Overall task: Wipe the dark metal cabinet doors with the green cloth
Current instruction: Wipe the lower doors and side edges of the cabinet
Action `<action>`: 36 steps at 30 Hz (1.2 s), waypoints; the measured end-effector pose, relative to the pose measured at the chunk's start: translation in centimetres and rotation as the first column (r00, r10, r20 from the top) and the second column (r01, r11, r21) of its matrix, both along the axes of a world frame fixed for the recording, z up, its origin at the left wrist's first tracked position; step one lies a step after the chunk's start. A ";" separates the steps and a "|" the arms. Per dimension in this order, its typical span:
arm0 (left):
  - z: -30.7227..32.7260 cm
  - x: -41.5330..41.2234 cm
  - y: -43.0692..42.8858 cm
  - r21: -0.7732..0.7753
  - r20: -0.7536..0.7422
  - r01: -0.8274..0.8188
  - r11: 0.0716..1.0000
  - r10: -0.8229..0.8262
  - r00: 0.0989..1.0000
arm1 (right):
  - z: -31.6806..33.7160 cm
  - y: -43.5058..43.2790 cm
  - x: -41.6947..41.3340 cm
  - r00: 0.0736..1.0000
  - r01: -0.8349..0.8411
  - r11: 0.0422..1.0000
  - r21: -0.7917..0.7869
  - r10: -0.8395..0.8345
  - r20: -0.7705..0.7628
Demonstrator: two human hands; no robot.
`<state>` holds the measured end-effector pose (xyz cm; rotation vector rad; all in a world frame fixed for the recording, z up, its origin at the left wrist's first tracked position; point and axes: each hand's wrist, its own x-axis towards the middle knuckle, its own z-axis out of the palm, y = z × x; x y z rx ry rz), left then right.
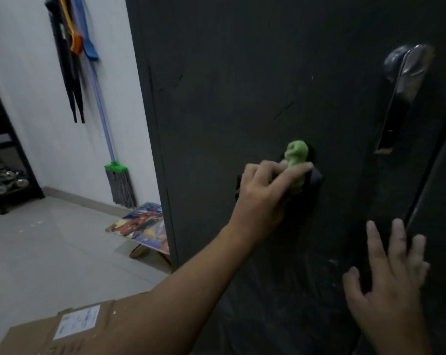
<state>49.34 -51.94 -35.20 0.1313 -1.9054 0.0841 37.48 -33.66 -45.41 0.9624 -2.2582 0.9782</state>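
Mid cabinet door (242, 85), left hand (262, 193) grips green cloth (297, 157), clear of edges.

left hand (264, 193) gripping green cloth (297, 157), dark door (242, 85)

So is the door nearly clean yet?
Not yet. Streaks low on the door may be wiped patches. The left hand holds the green cloth against the middle now. The top part and the handle look left to do.
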 end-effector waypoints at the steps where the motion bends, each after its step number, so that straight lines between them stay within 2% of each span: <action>1: -0.1 0.4 -0.4 -0.029 0.033 -0.016 0.999 0.017 0.999 | 0.1 0.0 0.0 1.000 0.000 1.000 0.010 0.000 0.028; 3: 1.1 1.4 -1.6 -0.045 0.017 -0.062 0.997 0.063 0.998 | 0.4 -0.2 0.1 0.997 -0.008 0.999 0.035 0.005 0.074; 4: 2.4 1.8 -2.3 -0.006 -0.043 -0.090 0.996 0.090 0.995 | 0.6 -0.2 0.2 0.996 -0.012 0.999 0.048 0.008 0.093; 6: 5.9 2.5 -3.8 0.203 -0.248 -0.128 0.971 0.177 0.952 | 1.0 -0.1 0.3 0.993 -0.019 0.998 0.067 0.012 0.115; 9: 11.4 2.8 -5.5 0.484 -0.477 -0.028 0.875 0.290 0.830 | 1.6 0.3 0.4 0.993 -0.022 0.996 0.090 0.011 0.119; 12: 14.3 2.2 -5.6 0.495 -0.527 0.014 0.869 0.288 0.800 | 1.9 0.7 0.3 0.988 -0.036 0.993 0.112 0.018 0.155; 15: 14.3 0.5 -3.1 0.263 -0.433 -0.062 0.963 0.175 0.884 | 1.6 0.7 0.1 0.986 -0.055 0.992 0.116 0.035 0.162; 17: 12.5 -0.9 -1.0 0.075 -0.267 -0.036 0.996 0.055 0.962 | 1.1 0.6 -0.3 0.988 -0.070 0.993 0.095 0.056 0.143; 19: 9.7 -1.8 0.7 -0.048 -0.112 0.011 0.999 -0.017 0.994 | 0.9 0.5 -0.5 0.988 -0.076 0.994 0.078 0.065 0.143; 25: 0.8 -1.7 1.0 -0.237 0.131 0.040 0.971 -0.009 0.991 | 0.4 0.6 -0.8 0.991 -0.095 0.995 0.033 0.091 0.100; 28: -2.4 -0.2 0.1 -0.253 0.209 0.065 0.965 -0.011 0.978 | 0.4 0.7 -0.4 0.995 -0.073 0.997 0.033 0.071 0.068; 30: -4.0 0.4 0.1 -0.128 0.177 0.076 0.989 -0.053 0.983 | 0.2 0.5 0.2 0.996 -0.081 0.997 0.019 0.081 0.026; 32: -5.0 0.1 1.7 0.144 0.059 0.086 0.986 -0.095 0.994 | -0.3 0.0 1.0 0.988 -0.149 0.988 0.027 0.150 -0.039; 34: -5.3 -0.6 4.2 0.413 -0.019 0.069 0.908 -0.067 0.998 | -1.1 -0.5 1.7 0.957 -0.255 0.963 0.087 0.264 -0.116; 36: -5.6 -1.4 6.2 0.520 -0.013 0.093 0.849 -0.101 0.995 | -1.9 -1.0 2.3 0.924 -0.340 0.929 0.149 0.359 -0.134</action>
